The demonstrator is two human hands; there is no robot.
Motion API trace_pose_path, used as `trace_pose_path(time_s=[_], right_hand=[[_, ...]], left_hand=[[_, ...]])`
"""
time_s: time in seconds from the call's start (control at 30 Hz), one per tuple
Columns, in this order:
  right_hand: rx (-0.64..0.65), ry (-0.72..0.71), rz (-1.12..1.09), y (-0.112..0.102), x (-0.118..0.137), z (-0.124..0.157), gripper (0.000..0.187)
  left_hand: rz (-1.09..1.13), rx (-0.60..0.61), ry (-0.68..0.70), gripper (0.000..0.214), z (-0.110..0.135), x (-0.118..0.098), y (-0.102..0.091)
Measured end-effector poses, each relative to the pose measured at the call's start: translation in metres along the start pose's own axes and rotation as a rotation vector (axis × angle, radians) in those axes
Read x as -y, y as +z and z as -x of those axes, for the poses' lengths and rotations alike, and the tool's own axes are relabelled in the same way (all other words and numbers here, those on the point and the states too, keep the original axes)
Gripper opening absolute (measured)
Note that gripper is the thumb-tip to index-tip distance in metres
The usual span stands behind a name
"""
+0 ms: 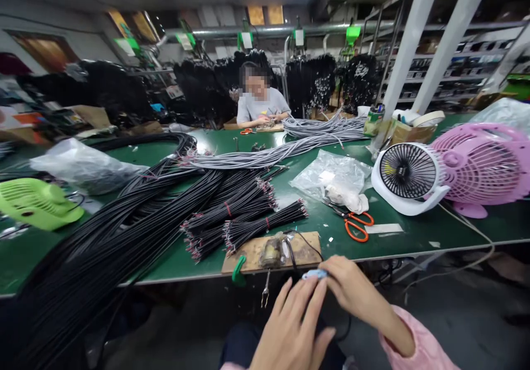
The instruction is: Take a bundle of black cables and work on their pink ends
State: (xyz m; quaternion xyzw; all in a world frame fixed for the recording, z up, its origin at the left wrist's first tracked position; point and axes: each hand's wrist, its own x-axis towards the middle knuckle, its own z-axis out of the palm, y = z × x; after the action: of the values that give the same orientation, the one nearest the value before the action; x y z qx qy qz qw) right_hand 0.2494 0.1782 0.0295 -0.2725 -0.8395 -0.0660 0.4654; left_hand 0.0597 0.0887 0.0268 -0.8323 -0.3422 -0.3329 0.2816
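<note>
1. One green table bears everything. One long heap of black wires covers its left half, and one sheaf of grey wires lies beyond that.
2. One other person sits at the far side, hands busy there.
3. There are three fans: a pink fan, a white fan and a green fan.
4. There are two plastic bags: a clear bag and a grey bag.
5. One wooden board sits at the near edge. At least three short tied bundles lie just behind it.
6. Both hands are below the table edge. The right hand is pinched closed on a small blue piece. The left hand has its fingers stretched out, tips at that piece, and grips nothing I can see.
7. One pair of orange scissors lies near the white fan.
8. There is one blue piece, between the hands and just under the board. The step appears to be fingertip work on it. Being so small, it calls for a fine, steady pinch.
</note>
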Motion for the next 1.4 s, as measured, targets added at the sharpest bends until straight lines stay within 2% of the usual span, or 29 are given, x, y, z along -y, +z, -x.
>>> trace_pose_path(time_s=[0.03,0.07,0.17,0.23,0.3,0.43,0.5,0.57,0.67,0.73,0.9,1.0,1.1,1.23,1.33,1.4], right_hand=[[0.033,-0.028,-0.063,0.0,0.008,0.0,0.023],[0.048,-0.033,-0.118,-0.003,0.012,0.002,0.025],[0.015,0.067,-0.238,-0.016,0.009,0.012,0.016],[-0.009,0.155,-0.302,-0.024,0.001,0.019,0.006],[-0.023,0.203,-0.423,-0.024,-0.007,0.022,0.008],[-0.06,0.261,-0.768,-0.006,-0.019,0.016,0.019],[-0.075,0.292,-0.839,0.003,-0.025,0.011,0.023],[-0.114,0.3,-0.754,0.006,-0.034,0.007,0.023],[-0.265,0.287,-0.37,0.001,-0.053,-0.002,0.022],[-0.332,0.288,-0.221,-0.002,-0.067,-0.011,0.021],[-0.357,0.219,0.029,0.004,-0.087,-0.031,0.019],[-0.413,0.22,0.207,0.001,-0.094,-0.032,0.024],[-0.439,0.283,0.383,-0.016,-0.106,-0.028,0.027],[-0.312,0.358,0.542,-0.04,-0.117,-0.028,0.024],[-0.195,0.384,0.595,-0.051,-0.117,-0.038,0.02],[-0.129,0.413,0.607,-0.058,-0.114,-0.046,0.019]], left_hand=[[-0.099,0.04,0.043,0.053,-0.021,-0.002,0.011],[-0.161,0.06,0.029,0.055,-0.04,-0.003,0.021],[-0.106,0.165,0.001,0.058,-0.067,-0.004,0.041],[0.008,0.174,0.0,0.045,-0.068,0.0,0.047],[0.121,0.124,-0.003,0.036,-0.065,0.004,0.052],[0.213,-0.018,-0.034,0.033,-0.062,0.011,0.065],[0.199,-0.103,-0.06,0.033,-0.065,0.015,0.071],[0.22,-0.221,-0.138,0.031,-0.068,0.018,0.072],[0.456,-0.347,-0.355,0.03,-0.07,0.019,0.064],[0.698,-0.337,-0.455,0.034,-0.069,0.018,0.057],[1.116,-0.303,-0.506,0.034,-0.065,0.012,0.047],[1.413,-0.261,-0.541,0.035,-0.062,0.009,0.044],[1.858,-0.153,-0.57,0.034,-0.059,0.008,0.038],[2.342,0.039,-0.601,0.031,-0.051,0.011,0.028],[2.509,0.146,-0.605,0.03,-0.043,0.016,0.028],[2.556,0.173,-0.575,0.029,-0.037,0.019,0.032]])
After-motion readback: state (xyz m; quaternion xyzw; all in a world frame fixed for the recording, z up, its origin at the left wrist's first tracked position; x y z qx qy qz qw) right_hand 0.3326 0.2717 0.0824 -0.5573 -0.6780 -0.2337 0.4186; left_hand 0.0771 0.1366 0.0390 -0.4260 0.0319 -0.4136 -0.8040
